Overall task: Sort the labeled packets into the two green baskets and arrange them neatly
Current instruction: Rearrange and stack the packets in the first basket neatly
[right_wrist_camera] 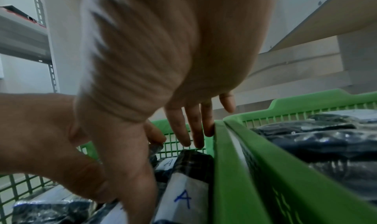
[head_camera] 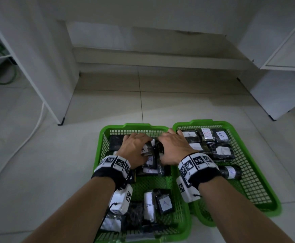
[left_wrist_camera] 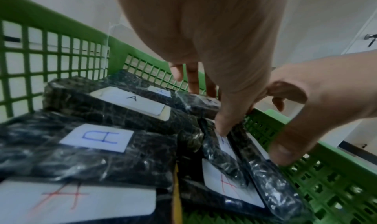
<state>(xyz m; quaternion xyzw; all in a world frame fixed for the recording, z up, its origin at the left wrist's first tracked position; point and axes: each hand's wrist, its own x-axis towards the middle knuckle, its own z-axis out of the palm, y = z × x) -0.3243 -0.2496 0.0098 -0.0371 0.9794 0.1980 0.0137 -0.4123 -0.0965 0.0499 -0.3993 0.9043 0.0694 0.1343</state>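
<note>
Two green baskets sit side by side on the floor. The left basket (head_camera: 136, 125) holds black packets labelled A (head_camera: 165, 203) (left_wrist_camera: 96, 139) (right_wrist_camera: 183, 198). The right basket (head_camera: 201, 122) holds packets labelled B (head_camera: 221, 135) (right_wrist_camera: 316, 140). Both hands are in the far part of the left basket, on a cluster of A packets, some of them tilted on edge. My left hand (head_camera: 134, 146) (left_wrist_camera: 214, 66) reaches its fingers to the far wall and presses its thumb on a label. My right hand (head_camera: 173, 148) (right_wrist_camera: 163, 50) lies beside the basket's right wall, fingers straight and thumb down on a packet.
White shelving legs (head_camera: 43, 85) stand at the left and a white cabinet (head_camera: 274, 93) at the right. A white cable (head_camera: 29, 137) and a green hose (head_camera: 6, 79) lie on the tiled floor at the left. A low step (head_camera: 152, 58) runs along the wall ahead.
</note>
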